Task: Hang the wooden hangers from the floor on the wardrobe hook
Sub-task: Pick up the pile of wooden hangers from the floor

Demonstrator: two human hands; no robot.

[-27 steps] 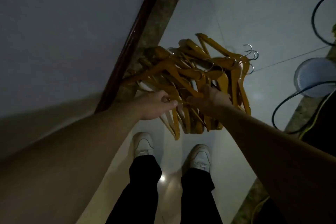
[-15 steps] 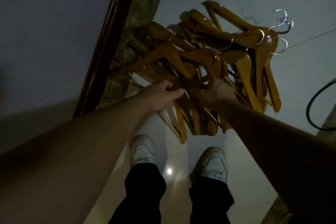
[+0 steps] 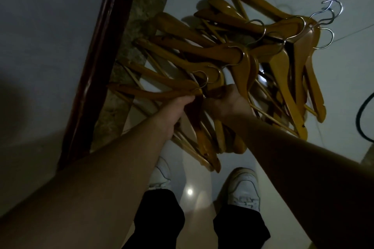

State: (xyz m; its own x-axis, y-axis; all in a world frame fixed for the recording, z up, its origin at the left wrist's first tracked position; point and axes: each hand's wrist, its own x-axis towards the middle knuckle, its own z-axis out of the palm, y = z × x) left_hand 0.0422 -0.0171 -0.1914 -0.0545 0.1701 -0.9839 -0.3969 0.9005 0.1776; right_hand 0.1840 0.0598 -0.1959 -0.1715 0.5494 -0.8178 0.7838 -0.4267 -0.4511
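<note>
hanger pile [image 3: 232, 62] tangled, metal hooks [image 3: 327, 16] snagging at far right, wall [image 3: 50, 36] and dark trim [image 3: 101, 62] close on left, cable [image 3: 364, 115] right, shoes [image 3: 244, 188] below, open floor [image 3: 348, 70] beyond pile on right, between the shoes

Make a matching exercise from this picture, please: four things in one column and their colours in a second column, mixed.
Things:
1. pile of wooden hangers
2. curved metal hooks
3. lace-up shoes
4. long trousers

Colours:
A. black
B. white
C. yellow-brown
D. silver

Pairs: 1-C, 2-D, 3-B, 4-A
</note>
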